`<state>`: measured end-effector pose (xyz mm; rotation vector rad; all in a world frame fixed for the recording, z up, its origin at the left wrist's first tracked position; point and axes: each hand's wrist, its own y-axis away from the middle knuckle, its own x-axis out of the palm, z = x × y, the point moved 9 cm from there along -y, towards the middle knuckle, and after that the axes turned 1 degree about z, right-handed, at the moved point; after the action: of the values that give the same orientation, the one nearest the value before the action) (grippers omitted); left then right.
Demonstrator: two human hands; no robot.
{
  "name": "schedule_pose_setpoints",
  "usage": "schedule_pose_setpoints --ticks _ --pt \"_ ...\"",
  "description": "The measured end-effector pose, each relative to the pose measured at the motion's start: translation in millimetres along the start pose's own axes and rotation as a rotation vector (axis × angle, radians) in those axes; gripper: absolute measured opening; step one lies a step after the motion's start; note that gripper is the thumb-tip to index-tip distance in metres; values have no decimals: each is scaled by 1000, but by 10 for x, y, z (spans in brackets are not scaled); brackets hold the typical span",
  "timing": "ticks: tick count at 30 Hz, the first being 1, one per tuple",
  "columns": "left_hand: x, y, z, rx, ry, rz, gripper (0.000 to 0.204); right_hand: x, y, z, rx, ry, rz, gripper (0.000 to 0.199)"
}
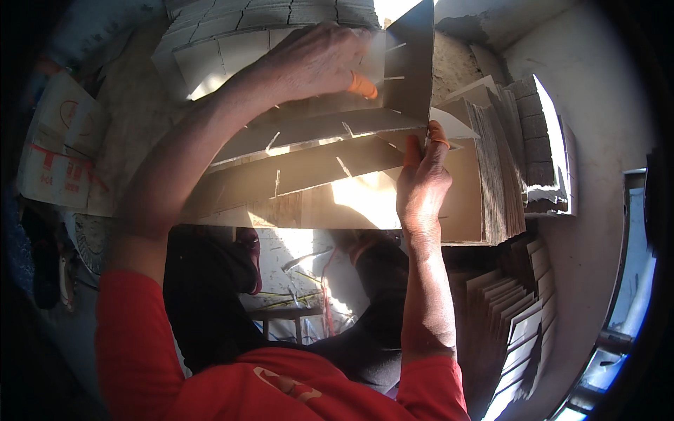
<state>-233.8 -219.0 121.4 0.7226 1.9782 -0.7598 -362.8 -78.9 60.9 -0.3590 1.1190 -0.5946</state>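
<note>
My right hand (pixel 425 184) pinches the right end of slotted cardboard divider strips, with orange covers on its thumb and a finger. Two long strips (pixel 309 168) (pixel 316 133) run leftward from there, short slots along them. An upright cardboard piece (pixel 411 63), also slotted, rises just beyond that grip. My left hand (pixel 323 59) is bent over the far side of the strips, near the upright piece. Its thumb wears an orange cover; its other fingers are blurred and partly hidden, so what they hold does not show.
Stacked cardboard partitions (pixel 274 17) lie at the back. Upright cardboard sheets (pixel 495 168) stand at the right, with more partitions (pixel 540 140) by the wall. More cardboard pieces (pixel 509 309) lean lower right. A printed carton (pixel 60 147) is at the left. A stool (pixel 288 316) shows between my legs.
</note>
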Motion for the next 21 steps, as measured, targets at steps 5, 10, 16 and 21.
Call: schedule_pose_setpoints --ticks 5,10,16,21 --pt "285 -560 820 -69 -458 -177 52 -85 -9 159 -82 -51 -83 40" --pt "630 -745 1237 -98 -607 -292 45 -183 -14 203 -202 -63 -203 43" --pt "669 -743 1240 55 -636 -360 28 -182 -10 126 -148 -104 -175 44" --pt "502 -560 1011 172 -543 -400 4 -176 -6 112 -100 -129 -143 44"
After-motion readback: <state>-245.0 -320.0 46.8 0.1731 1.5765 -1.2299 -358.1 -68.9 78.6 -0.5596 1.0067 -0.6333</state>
